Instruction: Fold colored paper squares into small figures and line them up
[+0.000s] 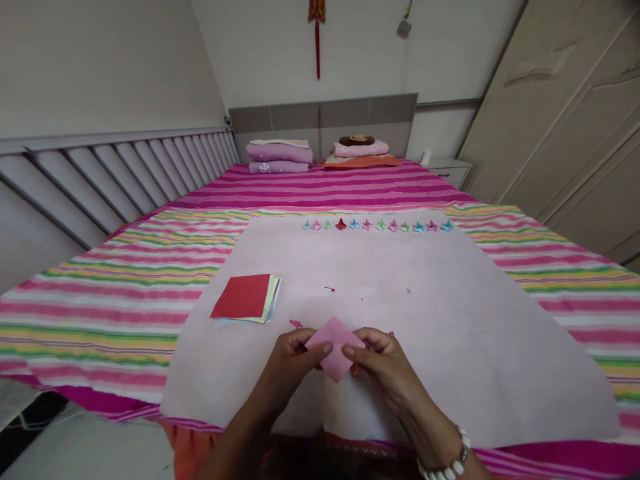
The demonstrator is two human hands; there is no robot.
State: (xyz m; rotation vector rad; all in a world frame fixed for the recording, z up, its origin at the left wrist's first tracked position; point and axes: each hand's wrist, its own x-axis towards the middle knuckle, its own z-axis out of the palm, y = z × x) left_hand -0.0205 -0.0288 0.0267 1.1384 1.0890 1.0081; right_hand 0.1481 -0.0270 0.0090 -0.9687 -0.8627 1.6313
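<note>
A pink square of folded paper is held up between both hands, turned so that one corner points away from me. My left hand pinches its left side, thumb on top and fingers beneath. On the right side, my right hand grips it the same way; a beaded bracelet circles that wrist. To the left lies a stack of coloured paper squares, red on top. Small folded paper pieces in blue, pink, green and red, such as the red one, stand in a row farther off.
A large pale sheet covers the middle of the striped bed. Small scraps lie on it, including a pink scrap near my left hand. Folded bedding sits by the headboard; a railing runs along the left.
</note>
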